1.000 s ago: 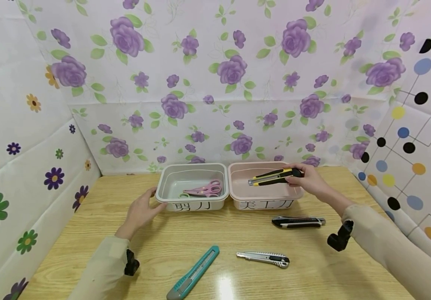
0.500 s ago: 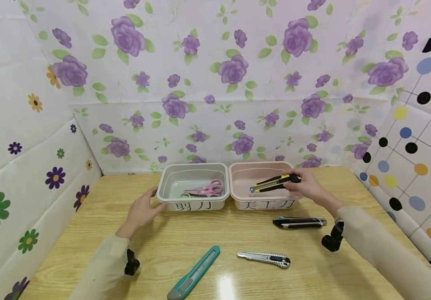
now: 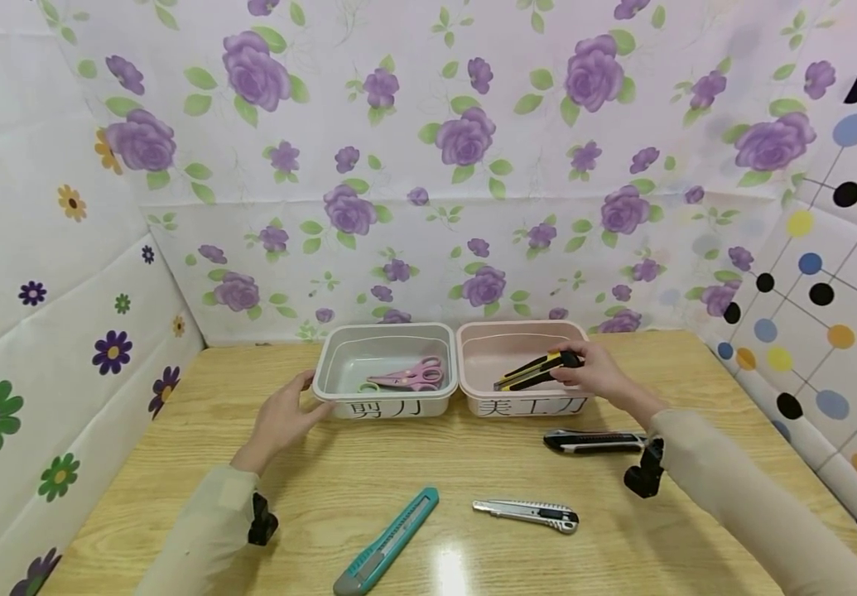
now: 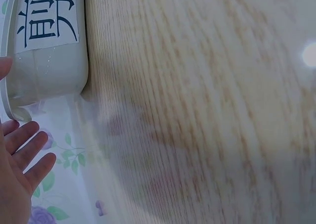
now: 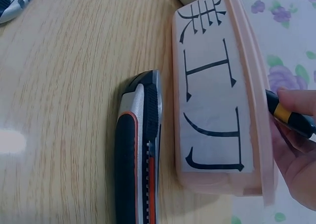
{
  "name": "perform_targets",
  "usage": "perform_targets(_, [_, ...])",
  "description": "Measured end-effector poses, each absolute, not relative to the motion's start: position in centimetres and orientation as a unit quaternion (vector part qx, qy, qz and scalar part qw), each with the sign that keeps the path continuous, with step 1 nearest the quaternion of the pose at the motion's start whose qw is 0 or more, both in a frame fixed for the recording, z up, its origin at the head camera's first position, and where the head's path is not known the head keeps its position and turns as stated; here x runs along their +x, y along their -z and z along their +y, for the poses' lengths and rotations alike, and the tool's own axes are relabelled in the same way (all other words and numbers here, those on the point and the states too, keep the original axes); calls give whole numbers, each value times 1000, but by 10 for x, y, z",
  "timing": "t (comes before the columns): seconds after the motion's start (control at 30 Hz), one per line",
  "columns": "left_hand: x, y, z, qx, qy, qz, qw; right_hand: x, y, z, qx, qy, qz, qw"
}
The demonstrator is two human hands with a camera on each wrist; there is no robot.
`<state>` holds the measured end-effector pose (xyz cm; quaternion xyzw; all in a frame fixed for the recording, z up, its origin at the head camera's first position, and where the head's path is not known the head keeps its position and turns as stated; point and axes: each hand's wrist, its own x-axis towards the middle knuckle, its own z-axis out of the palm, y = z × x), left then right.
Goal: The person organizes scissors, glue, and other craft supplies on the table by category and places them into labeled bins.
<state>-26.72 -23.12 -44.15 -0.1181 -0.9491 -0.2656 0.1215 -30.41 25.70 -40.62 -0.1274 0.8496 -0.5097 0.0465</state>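
Note:
My right hand [image 3: 594,374] pinches a yellow-and-black utility knife [image 3: 536,372] by its dark end, inside the pink bin [image 3: 473,397]. The knife slants, its blade end lower and toward the left. In the right wrist view only a short part of the utility knife [image 5: 282,112] shows past the bin's rim. My left hand [image 3: 284,420] is at the left front corner of the grey bin [image 3: 379,399]. In the left wrist view its fingers [image 4: 30,152] are extended, fingertips right by the rim. Pink scissors [image 3: 421,376] and a green-handled piece [image 3: 368,387] lie in the grey bin.
Below the pink bin lies a black-and-silver utility knife [image 3: 592,441], partly behind the right wrist camera. A silver utility knife [image 3: 525,514] and a teal one [image 3: 391,540] lie nearer on the wooden table [image 3: 249,546]. Patterned cloth [image 3: 413,199] walls the back and sides.
My right hand has moved left and lower with the yellow-and-black utility knife, deeper into the pink bin. The left hand stays at the grey bin's corner.

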Motion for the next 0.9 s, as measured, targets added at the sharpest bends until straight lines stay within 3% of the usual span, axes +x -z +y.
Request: perform_targets(0.9, [-265,442,-234,-122,271,-946,131,-314,411,258,-122,436,891,30])
